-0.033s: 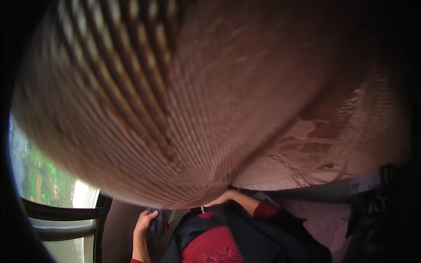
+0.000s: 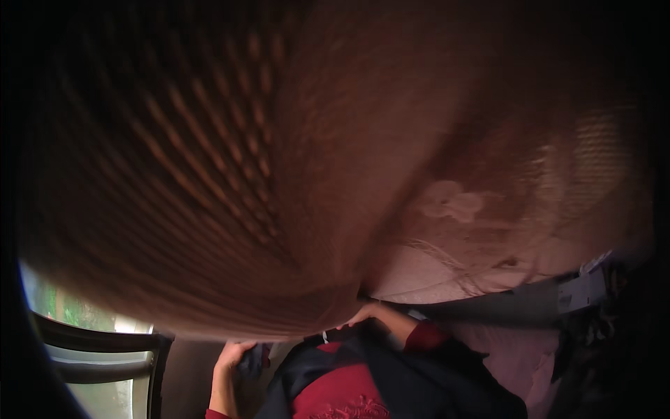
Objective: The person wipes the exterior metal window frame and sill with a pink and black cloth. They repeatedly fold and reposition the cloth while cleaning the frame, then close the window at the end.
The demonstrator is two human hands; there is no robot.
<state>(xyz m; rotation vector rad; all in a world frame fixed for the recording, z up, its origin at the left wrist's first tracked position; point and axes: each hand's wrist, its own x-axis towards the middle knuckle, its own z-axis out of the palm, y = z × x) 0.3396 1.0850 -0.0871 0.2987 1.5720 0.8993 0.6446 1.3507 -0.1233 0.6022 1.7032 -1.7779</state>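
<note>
A large sheer pinkish-brown fabric [image 2: 328, 230] with ribbed folds and a pale flower pattern hangs very close and covers most of the head view. Below its lower edge, at the left, my left hand [image 2: 230, 355] is closed on a dark blue cloth [image 2: 251, 363] with a bit of red on it. My right hand [image 2: 361, 314] reaches in from the right at the fabric's lower edge, in front of my chest. Its fingertips are partly hidden by the fabric, so its grip is not clear. I wear a red top [image 2: 338, 391] under a dark open jacket [image 2: 419, 377].
A window [image 2: 98, 363] with a dark frame is at the lower left, with greenery outside. A pink cloth surface [image 2: 509, 356] spreads at the lower right. Beyond it lie a white box-like thing [image 2: 583, 290] and dark items too dim to name.
The sheer fabric has come lower at the left, hiding more of the window and the top of my left hand. The view is darker. My right hand has hardly moved.
</note>
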